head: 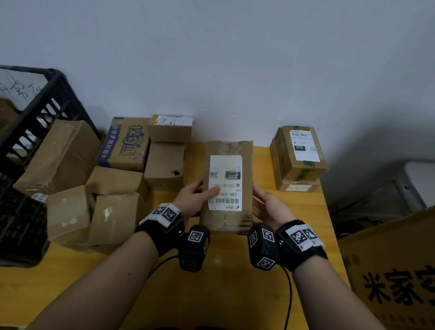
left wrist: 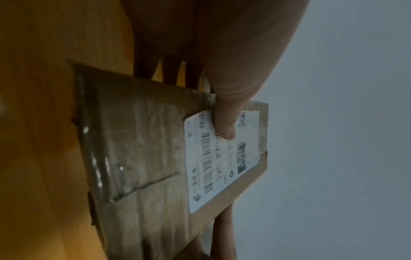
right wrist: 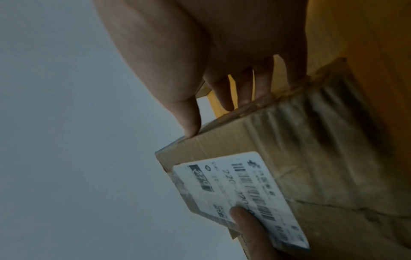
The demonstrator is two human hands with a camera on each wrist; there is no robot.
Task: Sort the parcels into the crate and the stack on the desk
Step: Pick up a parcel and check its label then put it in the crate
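Both hands hold a brown cardboard parcel (head: 226, 183) above the yellow desk (head: 71, 283), its white label marked 220 facing up. My left hand (head: 195, 197) grips its left side, thumb on the label (left wrist: 222, 158) and fingers underneath. My right hand (head: 265, 203) grips the right side, thumb at the top edge and fingers behind the parcel (right wrist: 300, 158). A black crate (head: 17, 149) with parcels in it stands at the far left. A stack of two labelled parcels (head: 299, 158) sits at the back right of the desk.
A heap of several brown boxes (head: 111, 182) lies between the crate and the held parcel. A large printed carton (head: 405, 283) leans at the right, past the desk edge. A grey wall runs right behind the desk.
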